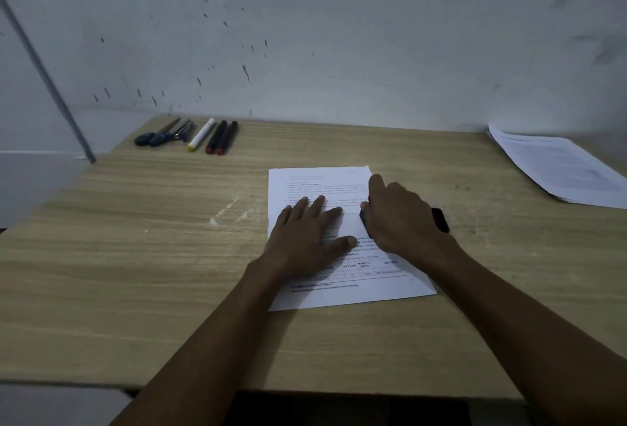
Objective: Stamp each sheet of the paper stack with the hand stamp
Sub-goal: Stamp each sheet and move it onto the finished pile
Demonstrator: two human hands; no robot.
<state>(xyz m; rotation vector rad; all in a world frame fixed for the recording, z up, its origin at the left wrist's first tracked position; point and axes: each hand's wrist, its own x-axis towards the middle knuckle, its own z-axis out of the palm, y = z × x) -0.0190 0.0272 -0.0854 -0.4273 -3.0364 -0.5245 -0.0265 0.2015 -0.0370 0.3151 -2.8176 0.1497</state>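
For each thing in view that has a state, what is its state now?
left hand: flat, pressing the sheet.
right hand: curled round the stamp.
stamp: held at the sheet's right edge.
sheet: flat, printed side up.
paper stack: lying far right.
markers: capped, lying.

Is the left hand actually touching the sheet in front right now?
Touching. The head view shows the left hand lying flat on the sheet, fingers spread across the printed text, with no gap visible under them.

Matt wood-grain table (135, 256); smooth white paper sheet (319, 184); dark plastic stamp (441, 218); plastic markers (220, 137)
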